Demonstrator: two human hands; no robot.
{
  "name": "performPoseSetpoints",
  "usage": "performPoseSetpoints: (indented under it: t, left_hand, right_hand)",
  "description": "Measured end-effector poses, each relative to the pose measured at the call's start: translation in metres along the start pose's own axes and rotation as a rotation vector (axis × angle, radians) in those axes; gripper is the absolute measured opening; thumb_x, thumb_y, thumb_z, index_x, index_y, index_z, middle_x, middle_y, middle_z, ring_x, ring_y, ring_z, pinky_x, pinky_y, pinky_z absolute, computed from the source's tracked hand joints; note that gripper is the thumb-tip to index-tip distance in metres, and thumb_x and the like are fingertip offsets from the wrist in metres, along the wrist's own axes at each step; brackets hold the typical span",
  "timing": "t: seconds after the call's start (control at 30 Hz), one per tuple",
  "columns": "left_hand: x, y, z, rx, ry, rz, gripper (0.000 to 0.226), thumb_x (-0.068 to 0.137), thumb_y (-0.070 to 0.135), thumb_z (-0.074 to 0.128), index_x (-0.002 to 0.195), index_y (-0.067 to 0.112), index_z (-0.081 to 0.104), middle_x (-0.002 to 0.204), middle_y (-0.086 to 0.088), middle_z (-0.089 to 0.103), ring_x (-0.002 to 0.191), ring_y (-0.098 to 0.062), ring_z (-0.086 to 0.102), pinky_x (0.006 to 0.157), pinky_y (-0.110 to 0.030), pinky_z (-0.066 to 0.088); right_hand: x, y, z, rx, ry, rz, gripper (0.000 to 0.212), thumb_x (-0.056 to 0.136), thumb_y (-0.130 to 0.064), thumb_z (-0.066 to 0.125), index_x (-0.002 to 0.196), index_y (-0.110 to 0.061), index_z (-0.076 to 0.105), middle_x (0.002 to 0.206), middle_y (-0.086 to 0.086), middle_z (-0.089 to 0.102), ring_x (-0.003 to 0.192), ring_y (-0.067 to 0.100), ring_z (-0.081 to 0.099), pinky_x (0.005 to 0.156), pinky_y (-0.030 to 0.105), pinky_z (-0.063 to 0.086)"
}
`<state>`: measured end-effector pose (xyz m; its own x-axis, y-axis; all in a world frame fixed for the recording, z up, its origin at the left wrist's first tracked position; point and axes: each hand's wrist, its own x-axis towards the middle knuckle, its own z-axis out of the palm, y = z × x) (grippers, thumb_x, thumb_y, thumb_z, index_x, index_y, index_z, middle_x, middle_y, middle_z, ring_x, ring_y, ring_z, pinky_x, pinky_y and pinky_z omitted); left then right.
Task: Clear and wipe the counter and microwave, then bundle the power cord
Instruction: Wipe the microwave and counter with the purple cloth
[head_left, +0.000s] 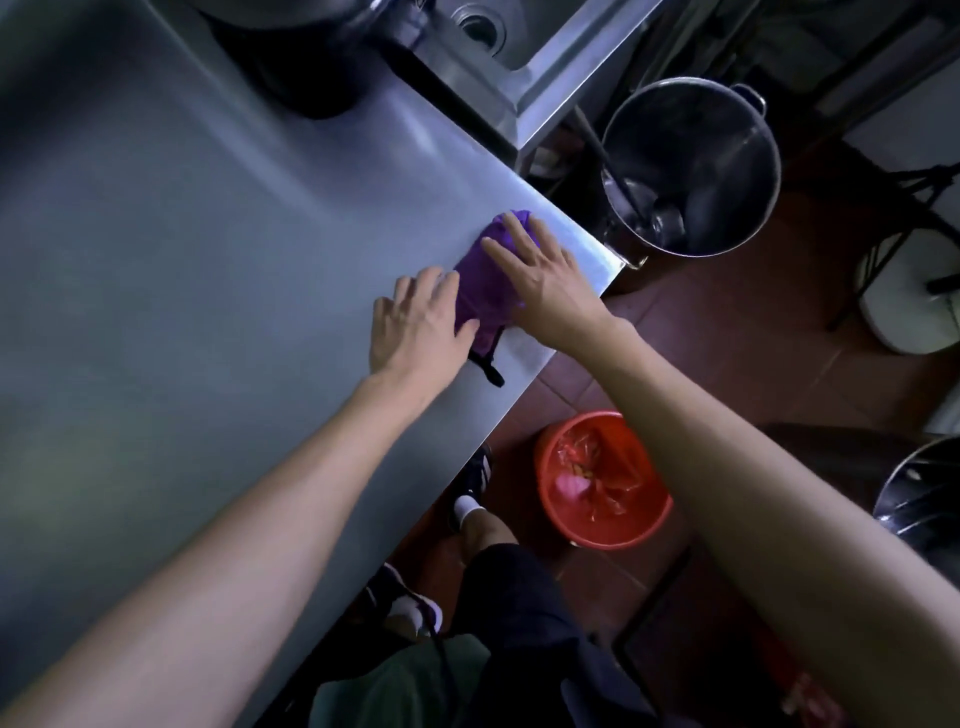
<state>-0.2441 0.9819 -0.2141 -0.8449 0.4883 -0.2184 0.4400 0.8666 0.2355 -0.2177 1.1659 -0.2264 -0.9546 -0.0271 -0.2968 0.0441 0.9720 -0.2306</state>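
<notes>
Pressing purple cloth (491, 283) flat on steel bench (208, 260), near its 3 o'clock edge: right hand (540, 275) spread on top, left hand (415, 327) bracing at cloth's 8 o'clock, neither grip clenched, likely for wiping pressure.

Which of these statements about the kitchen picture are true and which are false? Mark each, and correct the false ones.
1. Both hands rest on the crumpled purple cloth. True: the left hand and right hand lie on it with fingers straight.
2. The purple cloth lies in the middle of the stainless steel counter. False: it lies near the counter's edge.
3. The round orange plastic bin stands on the floor. True.
4. The orange bin is empty. False: it holds a liner and scraps.
5. The tall steel stockpot stands on the counter. False: it stands on the floor beside it.
</notes>
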Motion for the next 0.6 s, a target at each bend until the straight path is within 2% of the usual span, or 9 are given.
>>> performPoseSetpoints:
  t: [0.1,0.17,0.3,0.5,0.6]
  left_hand:
    - [0.007,0.004,0.009,0.02,-0.026,-0.021,0.058,0.087,0.051,0.063,0.134,0.018,0.053,0.136,0.001,0.053,0.122,-0.028,0.046,0.092,-0.044,0.038]
    - [0.006,0.003,0.016,0.044,-0.05,-0.038,0.059,0.085,0.052,0.065,0.133,0.019,0.053,0.133,0.002,0.054,0.12,-0.027,0.045,0.091,-0.044,0.037]
    - [0.002,-0.004,0.027,0.075,-0.037,-0.037,0.058,0.087,0.042,0.067,0.137,0.018,0.05,0.131,0.002,0.055,0.115,-0.028,0.048,0.088,-0.042,0.037]
    - [0.001,-0.014,0.03,-0.017,0.005,-0.031,0.048,0.087,0.02,0.068,0.133,0.017,0.055,0.126,-0.001,0.062,0.114,-0.028,0.052,0.089,-0.044,0.041]
    - [-0.014,-0.016,0.032,-0.035,0.009,-0.053,0.052,0.086,0.023,0.067,0.136,0.019,0.053,0.129,0.0,0.061,0.115,-0.027,0.052,0.088,-0.044,0.041]
  right_hand:
    - [0.022,0.008,-0.001,-0.081,-0.066,-0.088,0.088,0.079,-0.032,0.076,0.154,-0.016,0.032,0.164,0.013,0.016,0.151,0.035,0.01,0.121,0.045,0.016]
    - [0.031,0.011,0.0,-0.09,-0.088,-0.107,0.088,0.077,-0.038,0.077,0.151,-0.015,0.036,0.162,0.013,0.021,0.15,0.034,0.015,0.122,0.045,0.014]
    - [0.038,0.012,0.0,-0.059,-0.091,-0.117,0.083,0.074,-0.039,0.076,0.146,-0.012,0.043,0.153,0.014,0.031,0.137,0.037,0.031,0.116,0.043,0.028]
    - [0.018,-0.005,0.015,0.043,0.007,0.018,0.068,0.075,-0.037,0.071,0.136,-0.014,0.051,0.145,0.011,0.04,0.124,0.041,0.04,0.095,0.047,0.044]
    - [0.002,-0.019,0.026,0.04,0.037,0.079,0.064,0.075,-0.042,0.067,0.133,-0.018,0.053,0.14,0.008,0.046,0.113,0.04,0.045,0.088,0.046,0.046]
